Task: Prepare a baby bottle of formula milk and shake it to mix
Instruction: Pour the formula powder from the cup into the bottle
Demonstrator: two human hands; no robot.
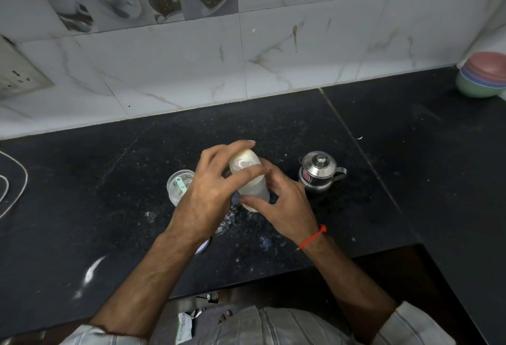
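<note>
Your left hand (210,197) grips the upper part of the baby bottle (247,180), and your right hand (284,205) holds its lower body, above the black tabletop (109,208). Expect smooth, light, stiff plastic that may be slippery, so hold the body. Behind, the steel pot (319,173) carries a red label, unreadable.

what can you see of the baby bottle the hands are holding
The baby bottle is translucent plastic with a domed clear cap at its far end, and looks whitish and cloudy inside. It is held above the black counter, tilted, cap pointing away from the person. The left hand wraps over its upper part, fingers curled around the cap end; the right hand grips the lower body near the base. The base is partly hidden by fingers.
</note>
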